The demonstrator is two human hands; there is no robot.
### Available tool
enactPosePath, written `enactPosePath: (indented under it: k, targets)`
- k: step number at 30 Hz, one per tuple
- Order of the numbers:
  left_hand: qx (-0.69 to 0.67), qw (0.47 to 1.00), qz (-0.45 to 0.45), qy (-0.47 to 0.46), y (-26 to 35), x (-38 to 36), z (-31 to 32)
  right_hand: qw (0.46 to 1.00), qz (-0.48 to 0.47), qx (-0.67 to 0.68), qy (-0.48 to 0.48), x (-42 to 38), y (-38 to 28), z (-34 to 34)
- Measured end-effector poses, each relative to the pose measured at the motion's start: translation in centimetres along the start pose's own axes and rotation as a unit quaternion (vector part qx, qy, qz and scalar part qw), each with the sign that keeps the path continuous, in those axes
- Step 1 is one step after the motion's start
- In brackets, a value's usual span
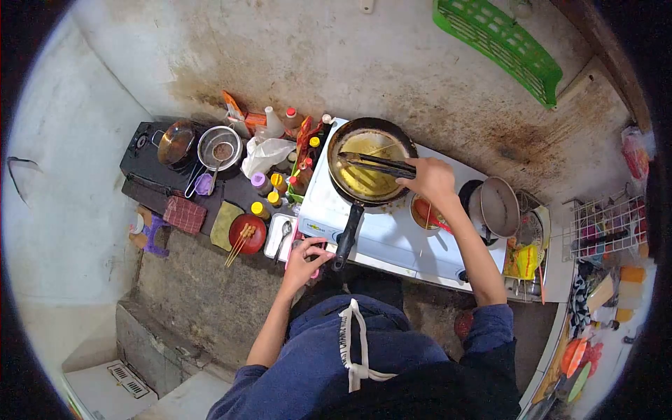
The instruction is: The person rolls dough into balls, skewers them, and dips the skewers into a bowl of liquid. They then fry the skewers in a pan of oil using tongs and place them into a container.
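Observation:
My right hand (430, 181) is closed around dark tongs (381, 165), whose tips reach into a black frying pan (371, 126) on the stove (392, 241). Yellowish oil and some skewered pieces lie in the pan, partly hidden by the tongs. Left of the black pan handle (347, 238), my left hand (306, 259) hovers near the stove's front edge, its fingers bent; whether it holds anything small is unclear. Beside it, a spoon (285, 232) rests in a white tray (274, 243). Skewers (243, 241) lie on a red plate (257, 245) farther left.
Bottles with yellow caps (260, 211) and a strainer (220, 143) stand on the dark counter at left. Right of the frying pan are a small bowl (422, 212) and a grey pan (499, 207). A green basket (498, 49) hangs on the wall.

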State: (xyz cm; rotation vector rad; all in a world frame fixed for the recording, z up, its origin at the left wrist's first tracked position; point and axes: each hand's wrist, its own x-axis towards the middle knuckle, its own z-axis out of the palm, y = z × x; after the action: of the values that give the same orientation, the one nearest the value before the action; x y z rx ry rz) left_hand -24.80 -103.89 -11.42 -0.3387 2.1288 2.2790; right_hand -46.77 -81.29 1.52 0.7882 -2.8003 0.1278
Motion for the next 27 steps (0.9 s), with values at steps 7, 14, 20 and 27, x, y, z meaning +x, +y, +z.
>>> enactPosePath:
  k: [7, 14, 20, 27]
  targets:
    - [0.013, 0.998, -0.063, -0.018, 1.8, 0.1, 0.2, 0.997, 0.053, 0.028, -0.042, -0.6, 0.3, -1.5]
    - [0.050, 0.996, -0.035, -0.067, 3.2, 0.4, 0.9, 0.975, 0.184, 0.104, -0.065, -5.1, 1.1, -5.1]
    - [0.037, 0.993, 0.005, -0.113, 2.8, 2.2, 2.5, 0.948, 0.264, 0.172, -0.047, -9.7, 2.0, -2.2]
    - [0.104, 0.989, -0.017, -0.107, 3.2, 2.5, 3.3, 0.979, 0.177, 0.089, -0.045, -8.1, 0.2, -0.5]
